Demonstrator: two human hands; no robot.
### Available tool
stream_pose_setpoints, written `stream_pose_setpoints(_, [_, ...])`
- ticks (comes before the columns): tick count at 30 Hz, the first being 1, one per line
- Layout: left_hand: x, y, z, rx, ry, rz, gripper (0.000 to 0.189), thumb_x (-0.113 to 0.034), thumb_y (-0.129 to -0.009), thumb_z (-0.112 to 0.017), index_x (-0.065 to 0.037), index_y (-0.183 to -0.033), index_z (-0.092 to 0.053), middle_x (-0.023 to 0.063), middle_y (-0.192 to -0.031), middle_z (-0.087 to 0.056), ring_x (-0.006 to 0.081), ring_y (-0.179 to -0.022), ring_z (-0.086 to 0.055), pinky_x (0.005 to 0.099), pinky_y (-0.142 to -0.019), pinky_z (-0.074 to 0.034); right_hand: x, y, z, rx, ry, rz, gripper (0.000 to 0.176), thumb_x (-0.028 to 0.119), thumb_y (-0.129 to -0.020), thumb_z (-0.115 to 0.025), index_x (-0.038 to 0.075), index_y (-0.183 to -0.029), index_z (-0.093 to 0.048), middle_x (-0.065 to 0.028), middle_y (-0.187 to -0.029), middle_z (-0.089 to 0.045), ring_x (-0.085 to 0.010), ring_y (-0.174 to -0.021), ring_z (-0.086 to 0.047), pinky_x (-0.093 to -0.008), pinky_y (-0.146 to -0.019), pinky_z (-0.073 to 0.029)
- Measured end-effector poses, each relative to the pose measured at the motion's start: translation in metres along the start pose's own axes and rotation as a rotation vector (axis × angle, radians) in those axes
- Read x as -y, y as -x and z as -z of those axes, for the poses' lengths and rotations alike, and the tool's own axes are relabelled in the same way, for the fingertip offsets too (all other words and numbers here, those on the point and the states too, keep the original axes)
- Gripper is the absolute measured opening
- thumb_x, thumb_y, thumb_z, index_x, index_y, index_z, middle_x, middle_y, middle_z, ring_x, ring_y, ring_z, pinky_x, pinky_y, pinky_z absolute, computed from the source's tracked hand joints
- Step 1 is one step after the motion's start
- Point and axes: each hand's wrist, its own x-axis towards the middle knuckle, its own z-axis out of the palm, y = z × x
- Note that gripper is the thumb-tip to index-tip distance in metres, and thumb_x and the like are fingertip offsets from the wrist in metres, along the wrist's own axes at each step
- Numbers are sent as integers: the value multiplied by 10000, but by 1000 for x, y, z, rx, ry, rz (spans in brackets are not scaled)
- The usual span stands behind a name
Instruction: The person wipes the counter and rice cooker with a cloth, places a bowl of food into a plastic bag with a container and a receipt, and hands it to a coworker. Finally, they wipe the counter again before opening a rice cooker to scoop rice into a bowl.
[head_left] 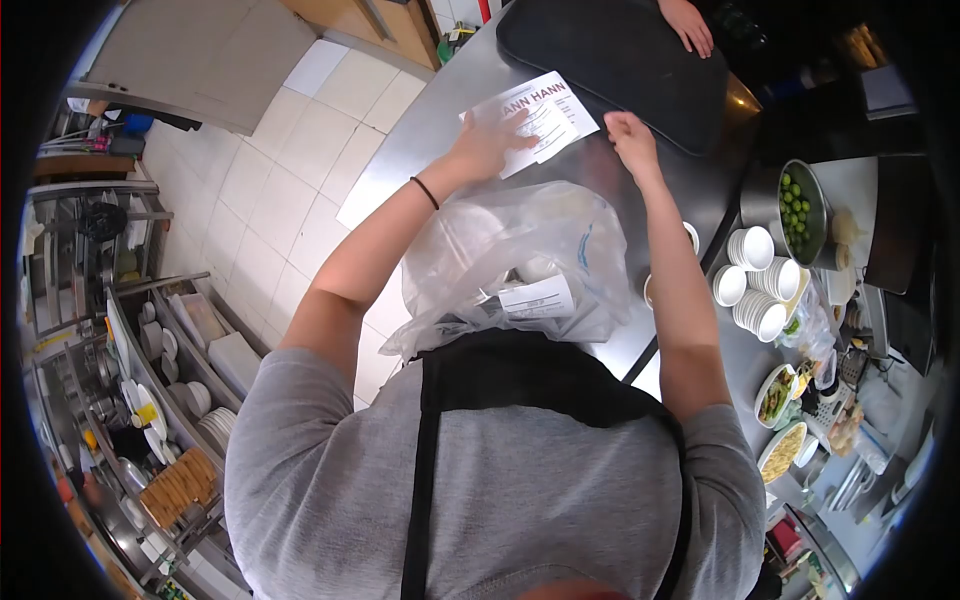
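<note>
Apparently the work is only partly done: a labelled slip [537, 298] is already sitting with the plastic bag [520, 225], whose mouth is lying loose and untied between the forearms. Printed papers [557, 100] are resting on the tabletop [440, 120], unpacked, under the spread left hand [490, 145]. The right hand [632, 145] is curling its fingers beside them; whether it is pinching anything, I cannot tell.

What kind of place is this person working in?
Probably a restaurant kitchen: a metal counter, stacked white bowls beside a deep pot of green produce, and shelves of dishes on the other side.
</note>
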Motion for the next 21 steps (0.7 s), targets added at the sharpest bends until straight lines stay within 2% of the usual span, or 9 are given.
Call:
stream_pose_setpoints(1, [-2, 0, 3, 1, 3, 4, 683, 102, -664, -417, -339, -1175, -522, -19, -1419, -218, 361, -1309, -107, 637, -991, -118, 12, 2, -6, -142, -26, 98, 384, 324, -766, -623, 60, -1043, -586, -111, -917, -621, -191, -831, -591, -267, -716, -461])
stream_pose_setpoints(4, [-4, 1, 4, -10, -40, 1, 687, 109, -656, -410, -333, -1166, -532, -13, -1416, -227, 361, -1307, -119, 630, -995, -127, 22, 2, -22, -63, 126, 96, 635, 438, -696, -659, 18, -1147, -505, -190, -1046, -577, -269, -941, -578, -319, -816, -437])
stream_pose_setpoints(6, [0, 0, 0, -163, -130, -74, 569, -3, -662, -539, -362, -1101, -579, 39, -1352, -361, 267, -1243, -273, 513, -952, -223, 15, -5, -31, -42, 341, 143, 764, 504, -609, -694, -28, -1124, -507, -202, -1071, -567, -310, -999, -551, -353, -856, -418])
stream_pose_setpoints(10, [-8, 13, 10, -94, -124, -25, 473, -34, -688, -547, -323, -1056, -614, 28, -1331, -384, 283, -1207, -303, 502, -952, -235, 6, -15, -35, 94, 274, -6, 731, 475, -589, -705, -21, -1096, -532, -188, -1050, -581, -301, -992, -555, -353, -844, -426])
stream_pose_setpoints(13, [-24, 53, 34, -314, 88, -72, 266, -96, -716, -582, -202, -948, -656, 67, -1207, -498, 252, -1092, -427, 425, -912, -320, 2, -19, -37, 62, 267, -33, 648, 433, -582, -710, -3, -1040, -570, -172, -1016, -598, -294, -983, -560, -357, -832, -432])
stream_pose_setpoints(15, [-56, 93, 78, -281, 458, -93, 161, -117, -686, -666, -57, -828, -621, 97, -899, -624, 251, -851, -563, 327, -781, -429, 0, -18, -38, 47, 298, -11, 602, 423, -582, -705, 8, -1002, -589, -167, -995, -605, -298, -960, -567, -357, -821, -438])
stream_pose_setpoints(16, [-68, 113, 89, -272, 466, -86, 161, -117, -686, -666, -57, -828, -621, 97, -899, -624, 251, -851, -563, 327, -781, -429, -5, -21, -40, 30, 283, -7, 589, 431, -576, -707, 11, -975, -600, -168, -982, -609, -314, -945, -568, -368, -812, -440])
stream_pose_setpoints(18, [-87, 148, 100, 29, 633, 123, 225, -181, -678, -707, -34, -673, -537, 64, -635, -587, 227, -593, -540, 273, -616, -449, 2, -15, -38, 66, 275, -46, 576, 421, -593, -711, 5, -974, -593, -131, -889, -626, -246, -766, -606, -330, -713, -467])
stream_pose_setpoints(21, [-113, 180, 94, 171, 467, -1, 320, -223, -675, -713, -53, -602, -453, 105, -496, -497, 265, -494, -509, 317, -481, -389, 10, -5, -39, 52, 227, -101, 554, 408, -606, -714, 2, -962, -591, -103, -826, -625, -190, -654, -596, -297, -635, -473])
